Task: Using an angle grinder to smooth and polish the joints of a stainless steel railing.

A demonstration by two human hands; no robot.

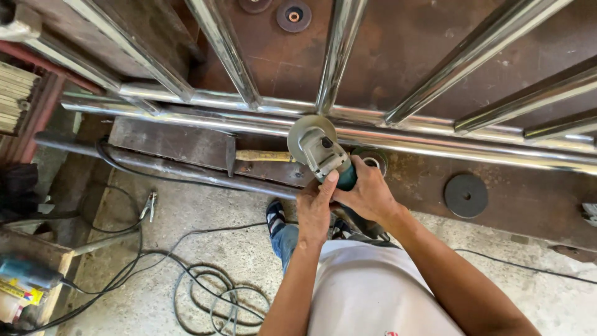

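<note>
Rusty steel bench (528, 199) across the top, carrying a polished tube frame (435, 134) laid flat over it. Beside the frame, loose on the brown plate: a dark disc (466, 195) at right, two more discs (293, 15) near the far edge, a hammer (261, 155) with pale handle close to the front rail. Below, concrete floor (155, 298), strewn with coiled black cable (217, 298) and a clamp (149, 206) at left.

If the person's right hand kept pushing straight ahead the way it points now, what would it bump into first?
Probably the shiny horizontal steel tube. The right hand grips the angle grinder, whose disc already sits at that tube, so the disc would likely press in before the hand arrived. Depth is hard to judge.
</note>
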